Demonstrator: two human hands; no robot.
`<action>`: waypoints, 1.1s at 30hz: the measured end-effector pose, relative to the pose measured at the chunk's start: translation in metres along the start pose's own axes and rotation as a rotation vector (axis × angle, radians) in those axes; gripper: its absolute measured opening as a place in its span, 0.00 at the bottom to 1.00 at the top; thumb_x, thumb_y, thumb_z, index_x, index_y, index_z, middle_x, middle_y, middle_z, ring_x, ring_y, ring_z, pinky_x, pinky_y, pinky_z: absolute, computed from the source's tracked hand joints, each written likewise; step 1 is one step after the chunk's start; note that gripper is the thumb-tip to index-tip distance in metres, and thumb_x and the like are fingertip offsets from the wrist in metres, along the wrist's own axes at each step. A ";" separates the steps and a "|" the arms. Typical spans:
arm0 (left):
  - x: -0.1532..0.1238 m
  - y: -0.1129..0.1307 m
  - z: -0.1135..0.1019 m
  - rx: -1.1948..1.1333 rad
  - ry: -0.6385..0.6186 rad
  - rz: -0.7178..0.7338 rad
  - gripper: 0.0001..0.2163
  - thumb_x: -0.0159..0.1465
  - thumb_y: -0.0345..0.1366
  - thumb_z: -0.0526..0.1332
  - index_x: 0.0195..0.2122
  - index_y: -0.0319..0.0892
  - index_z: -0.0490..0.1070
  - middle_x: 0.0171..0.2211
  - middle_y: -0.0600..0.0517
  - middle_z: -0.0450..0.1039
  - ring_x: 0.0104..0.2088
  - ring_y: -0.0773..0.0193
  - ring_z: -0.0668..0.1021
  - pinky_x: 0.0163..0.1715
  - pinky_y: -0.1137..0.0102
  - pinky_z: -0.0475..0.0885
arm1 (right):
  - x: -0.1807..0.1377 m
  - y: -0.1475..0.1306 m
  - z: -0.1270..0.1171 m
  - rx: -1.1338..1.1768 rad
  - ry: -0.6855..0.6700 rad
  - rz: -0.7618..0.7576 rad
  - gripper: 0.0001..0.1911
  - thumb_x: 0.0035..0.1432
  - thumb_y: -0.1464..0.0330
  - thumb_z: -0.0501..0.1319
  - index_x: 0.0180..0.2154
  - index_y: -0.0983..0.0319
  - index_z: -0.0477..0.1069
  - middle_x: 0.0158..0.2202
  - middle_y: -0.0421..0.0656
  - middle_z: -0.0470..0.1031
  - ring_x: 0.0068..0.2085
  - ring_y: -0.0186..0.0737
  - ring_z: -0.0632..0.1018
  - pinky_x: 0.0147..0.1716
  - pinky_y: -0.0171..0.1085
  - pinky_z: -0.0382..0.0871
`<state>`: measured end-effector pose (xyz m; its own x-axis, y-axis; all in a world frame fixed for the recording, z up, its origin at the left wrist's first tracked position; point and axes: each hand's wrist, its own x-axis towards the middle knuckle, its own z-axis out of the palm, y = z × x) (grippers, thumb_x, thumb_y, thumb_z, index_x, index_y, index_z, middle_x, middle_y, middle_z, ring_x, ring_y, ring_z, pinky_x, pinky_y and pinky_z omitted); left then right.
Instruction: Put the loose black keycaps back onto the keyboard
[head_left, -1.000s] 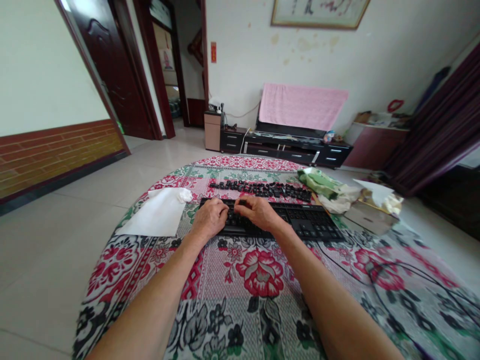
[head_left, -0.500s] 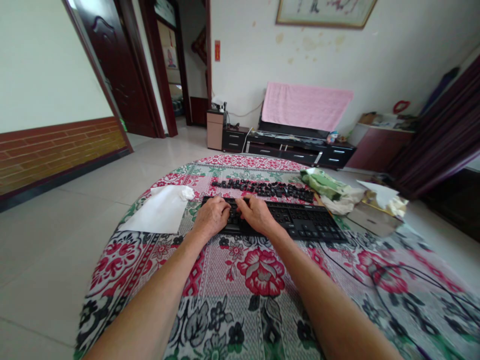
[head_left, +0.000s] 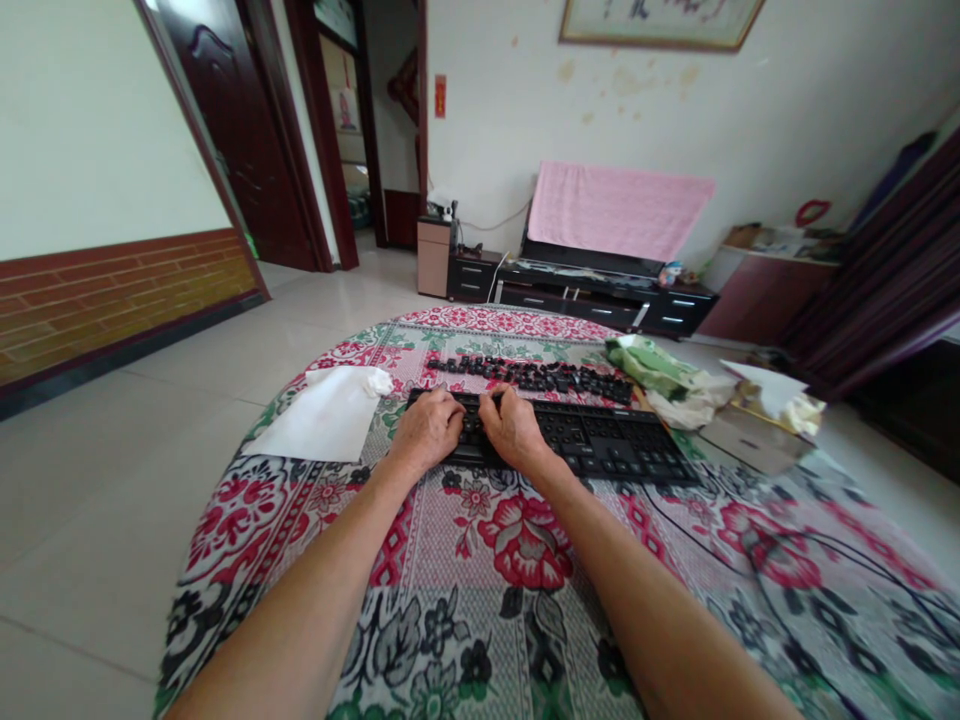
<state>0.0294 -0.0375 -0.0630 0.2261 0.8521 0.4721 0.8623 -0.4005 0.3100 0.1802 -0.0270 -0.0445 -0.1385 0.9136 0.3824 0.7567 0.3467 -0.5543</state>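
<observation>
A black keyboard point(head_left: 600, 440) lies across a round table under a flowered cloth point(head_left: 517, 600). Both my hands are on its left end. My left hand point(head_left: 427, 432) rests curled over the keyboard's left corner and holds it. My right hand point(head_left: 511, 428) sits close beside it, fingers bent down and pressed together on the keys; what is under the fingertips is hidden. Just behind the keyboard runs a row of several loose black keycaps point(head_left: 547, 377).
A white sheet with a crumpled corner point(head_left: 326, 415) lies left of the keyboard. A green bag point(head_left: 649, 365), crumpled paper and a flat box point(head_left: 739, 440) sit to the right. The keyboard's black cable point(head_left: 757, 545) loops over the cloth at right. Beyond are tiled floor and a low TV cabinet.
My right hand has slid a little left along the keys and closer to my left hand. The camera has shifted slightly; the keyboard and keycaps have stayed put.
</observation>
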 end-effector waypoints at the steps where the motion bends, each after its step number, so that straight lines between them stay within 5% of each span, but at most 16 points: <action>1: 0.000 0.000 0.000 -0.001 0.000 -0.002 0.11 0.62 0.34 0.53 0.35 0.43 0.76 0.37 0.50 0.73 0.40 0.61 0.73 0.44 0.67 0.69 | 0.001 0.001 0.000 -0.003 0.008 -0.015 0.13 0.59 0.65 0.50 0.38 0.66 0.67 0.29 0.50 0.76 0.33 0.44 0.77 0.33 0.36 0.64; 11: 0.000 0.001 -0.001 0.008 0.007 -0.002 0.10 0.62 0.33 0.54 0.34 0.43 0.76 0.37 0.50 0.73 0.40 0.61 0.74 0.43 0.68 0.69 | 0.002 0.000 -0.007 0.050 0.030 0.002 0.13 0.59 0.63 0.50 0.32 0.63 0.68 0.20 0.44 0.72 0.25 0.39 0.76 0.25 0.32 0.62; 22: 0.000 0.000 -0.001 -0.002 0.001 -0.004 0.11 0.62 0.33 0.53 0.34 0.43 0.76 0.37 0.50 0.73 0.40 0.62 0.73 0.44 0.68 0.69 | 0.007 0.013 -0.016 0.325 -0.038 0.067 0.12 0.59 0.61 0.50 0.29 0.61 0.63 0.22 0.41 0.74 0.20 0.34 0.75 0.22 0.30 0.66; 33: 0.000 0.000 0.001 -0.001 0.019 0.005 0.10 0.61 0.33 0.54 0.33 0.43 0.76 0.36 0.50 0.73 0.39 0.61 0.73 0.42 0.67 0.69 | 0.001 0.007 -0.010 0.291 -0.056 0.044 0.11 0.58 0.63 0.50 0.30 0.62 0.64 0.22 0.43 0.74 0.20 0.35 0.75 0.20 0.30 0.64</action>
<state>0.0296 -0.0372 -0.0636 0.2218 0.8435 0.4891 0.8608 -0.4051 0.3082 0.1916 -0.0260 -0.0402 -0.1507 0.9366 0.3163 0.5490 0.3454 -0.7611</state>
